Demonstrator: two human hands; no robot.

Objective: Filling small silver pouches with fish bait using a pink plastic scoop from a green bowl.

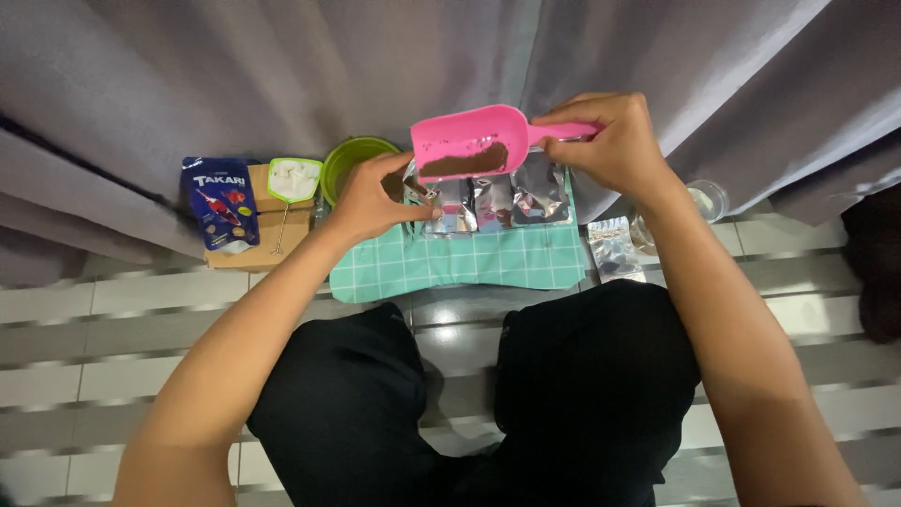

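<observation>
My right hand (615,141) grips the handle of a pink plastic scoop (466,141) that carries a heap of brown granules. The scoop hovers over a row of small silvery pouches (493,202) standing on a teal checked mat (460,263). My left hand (375,195) pinches the top edge of the leftmost pouch (441,211), right under the scoop's mouth. Whether the pouch mouth is held wide is hidden by the scoop.
A green bowl (349,158) sits behind my left hand. Left of it lie a small white net with a green rim (294,180), a cardboard box (282,235) and a dark blue fish-food bag (221,202). A loose pouch (615,249) and a clear glass (704,199) are at the right. Grey curtains (235,84) hang behind.
</observation>
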